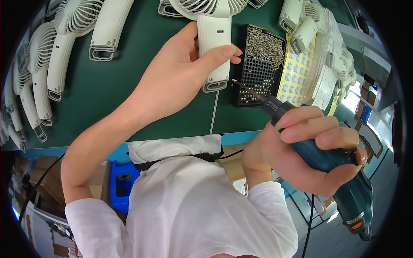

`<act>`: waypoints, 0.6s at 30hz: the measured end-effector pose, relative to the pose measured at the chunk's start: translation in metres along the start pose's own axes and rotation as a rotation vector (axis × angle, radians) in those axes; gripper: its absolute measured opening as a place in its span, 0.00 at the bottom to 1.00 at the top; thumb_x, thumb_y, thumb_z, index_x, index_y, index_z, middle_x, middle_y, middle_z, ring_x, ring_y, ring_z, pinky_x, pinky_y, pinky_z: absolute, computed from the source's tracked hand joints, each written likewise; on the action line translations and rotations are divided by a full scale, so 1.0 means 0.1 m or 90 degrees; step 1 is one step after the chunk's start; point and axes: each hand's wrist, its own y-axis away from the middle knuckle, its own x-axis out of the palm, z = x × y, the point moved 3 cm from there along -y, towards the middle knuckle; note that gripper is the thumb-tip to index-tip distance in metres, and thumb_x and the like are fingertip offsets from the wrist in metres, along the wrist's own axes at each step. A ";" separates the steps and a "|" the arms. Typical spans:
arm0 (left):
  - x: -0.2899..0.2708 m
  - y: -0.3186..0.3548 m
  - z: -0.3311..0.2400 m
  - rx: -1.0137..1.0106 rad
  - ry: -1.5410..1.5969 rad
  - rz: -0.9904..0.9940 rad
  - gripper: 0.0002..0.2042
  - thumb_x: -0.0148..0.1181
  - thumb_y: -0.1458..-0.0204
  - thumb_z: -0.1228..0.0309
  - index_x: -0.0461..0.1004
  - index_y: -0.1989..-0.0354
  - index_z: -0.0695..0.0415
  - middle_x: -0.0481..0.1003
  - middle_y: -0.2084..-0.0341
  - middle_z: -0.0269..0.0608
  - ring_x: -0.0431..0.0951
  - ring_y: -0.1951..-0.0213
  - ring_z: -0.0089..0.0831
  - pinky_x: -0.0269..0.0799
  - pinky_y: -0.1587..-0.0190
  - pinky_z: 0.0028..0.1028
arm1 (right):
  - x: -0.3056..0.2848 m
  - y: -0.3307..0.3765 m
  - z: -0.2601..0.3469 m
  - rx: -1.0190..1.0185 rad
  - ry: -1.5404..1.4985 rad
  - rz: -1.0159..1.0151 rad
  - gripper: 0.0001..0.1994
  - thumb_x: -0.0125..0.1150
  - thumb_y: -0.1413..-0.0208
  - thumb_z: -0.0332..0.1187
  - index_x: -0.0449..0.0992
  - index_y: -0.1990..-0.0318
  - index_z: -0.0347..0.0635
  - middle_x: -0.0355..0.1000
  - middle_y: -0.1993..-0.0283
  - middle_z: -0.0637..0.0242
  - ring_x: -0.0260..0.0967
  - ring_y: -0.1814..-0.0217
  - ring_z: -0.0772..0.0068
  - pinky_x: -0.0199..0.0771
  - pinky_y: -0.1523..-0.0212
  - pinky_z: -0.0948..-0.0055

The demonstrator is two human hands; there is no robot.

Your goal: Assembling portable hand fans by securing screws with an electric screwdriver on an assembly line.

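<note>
My left hand (183,69) is wrapped round the handle of a white handheld fan (214,34), thumb across its front, with the fan's round grille toward the far edge of the view. A corded dark-green electric screwdriver (320,152) is gripped in my right hand (312,146). Its thin bit points up and left, and a small screw seems to sit at the tip (234,81). That tip is a little right of the fan handle's lower end, apart from it. Just beyond it lies a black screw tray (239,64), with loose silver screws heaped at its far end and several standing in its holes.
Several more white fans (62,60) lie along the left of the green table (159,124). At the right are a yellow label sheet (297,75), a stack of white sheets (325,64) and more fans (303,23). Below the table edge stands a blue crate (120,202).
</note>
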 end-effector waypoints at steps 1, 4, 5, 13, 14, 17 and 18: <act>0.00 0.00 0.00 -0.002 -0.002 -0.001 0.17 0.53 0.38 0.65 0.65 0.47 0.64 0.76 0.53 0.44 0.77 0.52 0.28 0.72 0.49 0.28 | 0.02 0.01 -0.01 -0.001 0.001 -0.001 0.17 0.37 0.34 0.45 0.65 0.50 0.43 0.67 0.68 0.60 0.58 0.89 0.67 0.63 0.90 0.67; 0.01 0.00 0.00 0.004 0.007 0.005 0.17 0.53 0.38 0.65 0.65 0.47 0.64 0.76 0.54 0.44 0.77 0.52 0.28 0.72 0.49 0.28 | 0.04 0.02 -0.05 -0.001 0.026 0.004 0.17 0.36 0.34 0.45 0.64 0.50 0.44 0.67 0.67 0.59 0.59 0.89 0.66 0.64 0.89 0.66; 0.01 0.01 0.01 0.004 0.006 0.002 0.17 0.53 0.38 0.65 0.65 0.47 0.64 0.76 0.54 0.44 0.77 0.52 0.28 0.72 0.49 0.28 | 0.04 0.03 -0.08 0.005 0.024 0.019 0.17 0.36 0.33 0.45 0.64 0.49 0.44 0.67 0.67 0.59 0.60 0.88 0.66 0.64 0.89 0.66; 0.00 -0.01 0.01 0.004 0.013 0.002 0.16 0.53 0.38 0.67 0.64 0.47 0.64 0.76 0.54 0.44 0.77 0.52 0.29 0.72 0.48 0.28 | 0.05 0.06 -0.15 -0.012 0.013 0.012 0.15 0.36 0.33 0.44 0.61 0.48 0.46 0.67 0.68 0.59 0.60 0.90 0.64 0.65 0.90 0.64; 0.00 -0.01 -0.01 0.008 0.009 0.004 0.16 0.53 0.38 0.67 0.64 0.47 0.64 0.76 0.54 0.44 0.77 0.52 0.29 0.72 0.48 0.28 | 0.05 0.03 -0.15 -0.009 0.019 0.042 0.15 0.36 0.33 0.44 0.61 0.48 0.46 0.66 0.69 0.60 0.60 0.90 0.65 0.65 0.91 0.64; -0.02 -0.03 -0.08 -0.001 -0.002 0.025 0.16 0.53 0.38 0.67 0.64 0.47 0.64 0.76 0.54 0.44 0.77 0.52 0.29 0.72 0.48 0.29 | 0.00 -0.01 -0.14 -0.007 0.007 0.036 0.14 0.37 0.34 0.43 0.61 0.48 0.47 0.66 0.71 0.61 0.59 0.91 0.66 0.65 0.91 0.66; -0.01 -0.02 -0.07 -0.008 0.022 0.024 0.16 0.53 0.38 0.68 0.64 0.47 0.64 0.76 0.54 0.44 0.77 0.52 0.30 0.72 0.48 0.29 | -0.03 -0.03 -0.13 0.006 -0.011 0.004 0.14 0.38 0.34 0.42 0.61 0.48 0.48 0.65 0.72 0.62 0.58 0.91 0.68 0.65 0.91 0.67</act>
